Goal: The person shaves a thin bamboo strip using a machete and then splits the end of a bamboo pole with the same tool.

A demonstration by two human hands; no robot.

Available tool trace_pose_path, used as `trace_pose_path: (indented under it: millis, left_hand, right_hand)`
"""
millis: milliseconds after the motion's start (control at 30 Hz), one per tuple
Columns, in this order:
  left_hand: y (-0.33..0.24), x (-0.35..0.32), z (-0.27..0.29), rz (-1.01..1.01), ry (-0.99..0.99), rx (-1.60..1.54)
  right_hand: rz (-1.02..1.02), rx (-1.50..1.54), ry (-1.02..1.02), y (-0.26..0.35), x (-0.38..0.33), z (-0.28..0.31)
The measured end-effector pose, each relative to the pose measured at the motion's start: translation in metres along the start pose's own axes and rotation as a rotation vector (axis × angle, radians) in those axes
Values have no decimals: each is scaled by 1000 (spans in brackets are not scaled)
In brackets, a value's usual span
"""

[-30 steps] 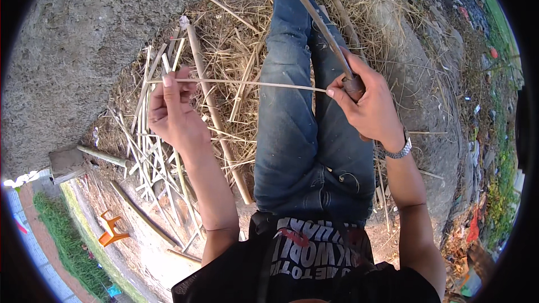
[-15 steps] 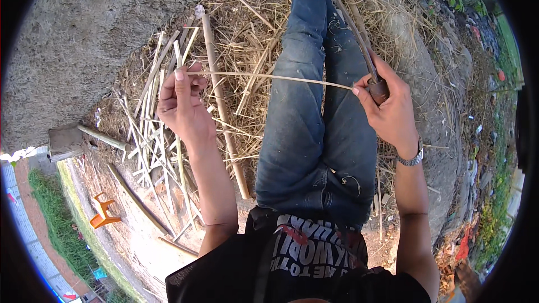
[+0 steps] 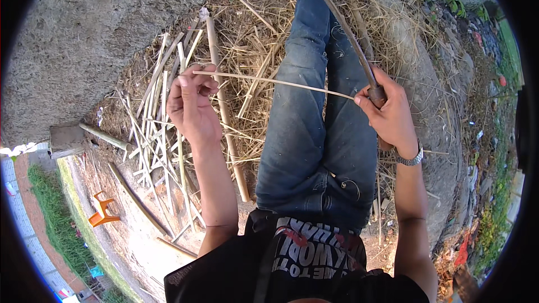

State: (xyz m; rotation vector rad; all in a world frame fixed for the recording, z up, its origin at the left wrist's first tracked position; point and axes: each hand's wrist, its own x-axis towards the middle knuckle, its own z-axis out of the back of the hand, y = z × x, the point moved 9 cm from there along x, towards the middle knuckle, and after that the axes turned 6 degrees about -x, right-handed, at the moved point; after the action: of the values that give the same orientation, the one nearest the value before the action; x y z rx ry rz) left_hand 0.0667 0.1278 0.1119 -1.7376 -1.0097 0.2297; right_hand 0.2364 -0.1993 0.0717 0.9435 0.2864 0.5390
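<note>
Left hand: part open — thumb lifted clear of the strip, fingers loosely curled behind its end; I cannot tell whether they touch it.
Right hand: closed around the knife's handle, thumb and finger pinching the strip's other end.
Strip: held across, above the jeans.
Knife: blade pointing away from the person.
Pile: loose strips on the ground — left of the pole.

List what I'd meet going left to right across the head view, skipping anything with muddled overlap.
Orange seat → left hand → thin pale strip → right hand → red scrap.
</note>
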Motion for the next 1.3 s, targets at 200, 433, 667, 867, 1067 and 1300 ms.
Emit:
trace_pose_path:
  millis: [200,433,667,867,1067,1300]
  left_hand:
    - [14,-8,-15,18,97,28]
    - [28,-18,-25,82,60,36]
    - [47,-39,-67,76,190,86]
    - [-103,39,-39,-565,229,10]
    - [-21,21,-70,235,187,194]
    - [47,-51,-78,586,186,-112]
  right_hand:
    - [-114,122,99,-9,-1,-9]
    - [-175,235,215,-24,-6,-28]
    - [-141,304,182,-2,-5,-33]
    - [55,360,-1,28,-8,-11]
    - [400,81,-125,73,-25,5]
    - [590,-384,22,94,-31,-31]
